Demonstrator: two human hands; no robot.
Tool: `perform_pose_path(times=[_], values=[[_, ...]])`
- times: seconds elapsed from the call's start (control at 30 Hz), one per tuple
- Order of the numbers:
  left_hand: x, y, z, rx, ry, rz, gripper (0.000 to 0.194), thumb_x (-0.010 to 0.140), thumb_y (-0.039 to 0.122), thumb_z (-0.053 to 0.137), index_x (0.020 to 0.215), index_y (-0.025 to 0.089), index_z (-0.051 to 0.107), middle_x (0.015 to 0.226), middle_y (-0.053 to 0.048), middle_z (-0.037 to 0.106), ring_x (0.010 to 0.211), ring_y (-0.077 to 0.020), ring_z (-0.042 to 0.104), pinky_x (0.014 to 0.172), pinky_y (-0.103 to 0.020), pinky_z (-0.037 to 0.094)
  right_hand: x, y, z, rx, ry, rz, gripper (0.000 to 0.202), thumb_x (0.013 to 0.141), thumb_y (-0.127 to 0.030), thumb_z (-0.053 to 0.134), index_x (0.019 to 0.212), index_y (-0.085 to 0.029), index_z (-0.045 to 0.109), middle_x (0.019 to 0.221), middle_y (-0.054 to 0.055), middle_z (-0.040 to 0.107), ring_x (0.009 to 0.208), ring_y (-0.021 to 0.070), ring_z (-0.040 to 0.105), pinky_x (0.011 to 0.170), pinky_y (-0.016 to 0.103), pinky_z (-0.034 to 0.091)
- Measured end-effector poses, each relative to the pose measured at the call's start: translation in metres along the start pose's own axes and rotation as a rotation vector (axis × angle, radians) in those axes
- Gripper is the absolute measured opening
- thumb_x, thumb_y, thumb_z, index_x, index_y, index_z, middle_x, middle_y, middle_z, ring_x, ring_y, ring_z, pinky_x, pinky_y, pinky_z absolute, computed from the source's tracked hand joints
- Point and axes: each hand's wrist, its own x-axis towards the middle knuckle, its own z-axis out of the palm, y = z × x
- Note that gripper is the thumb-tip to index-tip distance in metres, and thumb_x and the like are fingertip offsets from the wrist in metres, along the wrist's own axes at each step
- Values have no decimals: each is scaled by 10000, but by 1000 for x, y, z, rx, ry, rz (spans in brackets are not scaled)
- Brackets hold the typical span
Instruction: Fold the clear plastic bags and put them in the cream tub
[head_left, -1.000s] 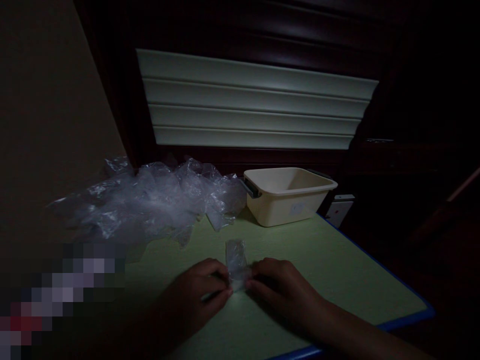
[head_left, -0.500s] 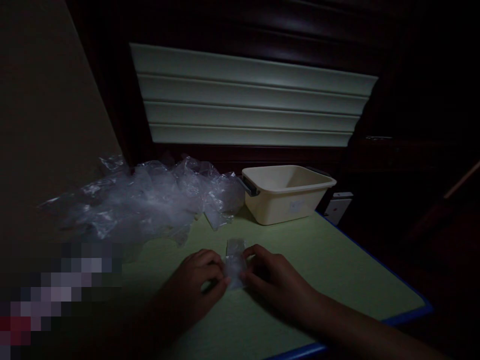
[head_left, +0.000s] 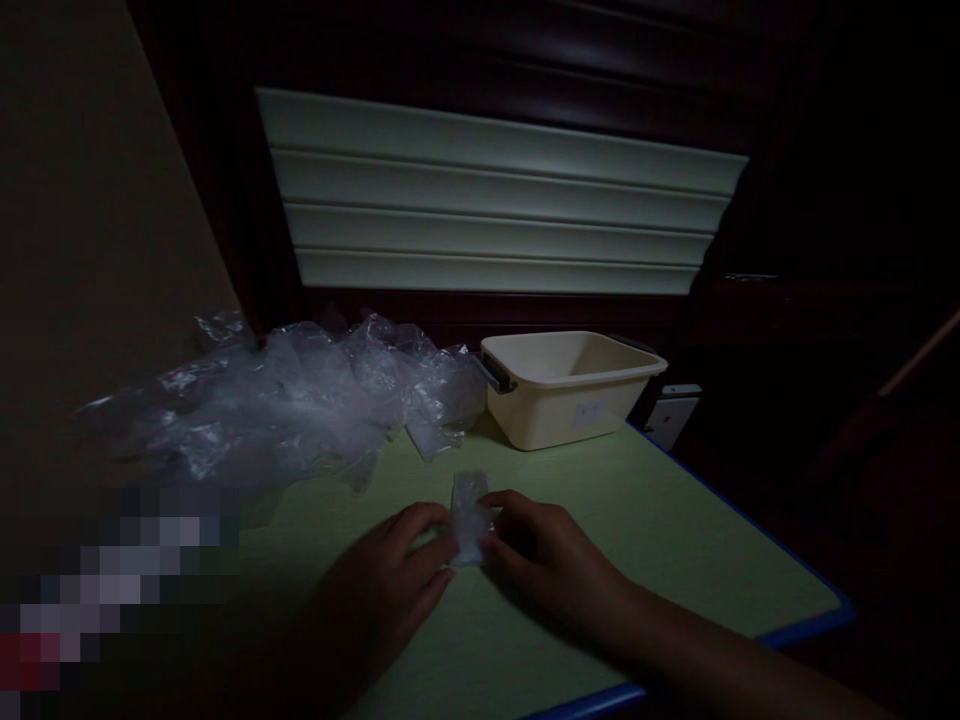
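Observation:
A small strip of clear plastic film (head_left: 470, 520) lies on the green tabletop (head_left: 600, 520) between my two hands. My left hand (head_left: 412, 560) has its fingertips at the strip's left edge, pinched against it. From the right, my right hand (head_left: 532, 545) holds the other edge, with thumb and index finger bent onto the film. Beyond my left hand, a large heap of crumpled clear plastic bags (head_left: 315, 400) covers the back left of the table.
A cream plastic tub (head_left: 570, 400) with dark handles stands at the table's back edge. Behind it is a dark wooden frame with pale slats (head_left: 495, 200). Past the right edge is a white box (head_left: 673, 415). Blue edging (head_left: 810, 625) borders the table.
My left hand's fingers have shifted slightly on the strip, and the gap between thumb and finger has closed. The strip's lower end has moved up a little, and the strip looks flatter.

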Motion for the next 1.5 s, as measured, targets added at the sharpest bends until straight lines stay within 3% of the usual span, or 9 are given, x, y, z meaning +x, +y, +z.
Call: perform_pose_path(times=[0.1,0.23,0.37,0.47,0.63,0.83,1.03,1.27,1.5], values=[[-3,-3,3,84,5,84,306,850,10,454,1079,166,584,1174,-116,591,1025,-253,606,834,-402,566,1,1,1,15,-11,-8,257,830,-117,520,1077,-110,589,709,20,631,586,124,548,530,223,392],[-4,-6,2,67,-42,113,332,845,0,449,1106,145,593,1200,-118,608,1080,-232,593,897,-376,546,-2,2,2,9,4,-42,308,833,-109,537,1140,-131,560,792,32,647,658,137,585,584,237,446],[-2,-6,0,57,-48,129,326,840,5,409,1041,145,626,1139,-108,645,1063,-212,601,895,-352,544,-8,1,-4,-174,60,-133,291,823,-108,573,1111,-148,563,990,94,599,831,178,590,728,309,495],[-2,-5,0,77,-18,128,328,839,7,393,1011,153,631,1093,-94,663,1012,-195,620,878,-328,550,-13,2,-9,-333,11,-242,193,842,-75,527,1000,-145,612,986,109,599,866,197,586,753,328,507],[-5,-7,5,94,8,120,342,866,26,365,1058,165,612,1109,-97,647,1005,-199,615,868,-331,554,-16,6,-13,-569,-74,-415,307,897,-87,506,1188,-150,582,1207,145,618,1056,253,580,887,402,476],[-4,-8,6,-5,-23,74,325,866,12,391,1069,174,587,1105,-81,624,1056,-202,571,927,-335,513,-17,3,-14,-514,-104,-337,239,886,-52,494,1034,-162,647,1124,115,671,1016,227,616,885,363,475],[-2,-2,1,-100,-19,37,343,848,20,406,1113,183,548,1056,-70,621,980,-197,590,870,-324,524,-22,0,-16,-440,-70,-363,257,871,-87,472,1051,-146,647,1120,135,664,1009,226,612,879,363,484],[-1,-2,-1,-120,-53,43,272,879,34,400,1026,180,575,1008,-67,607,926,-191,587,812,-312,511,-25,-7,-19,-438,-138,-312,226,813,-216,585,1025,-149,628,1112,130,649,1021,253,590,886,390,452],[1,1,-3,-122,-41,36,297,863,41,411,1080,189,549,1004,-61,617,927,-196,590,809,-324,511,-21,-2,-13,-478,-93,-333,245,904,-158,481,1135,-149,560,1032,108,684,907,222,630,804,341,459]])
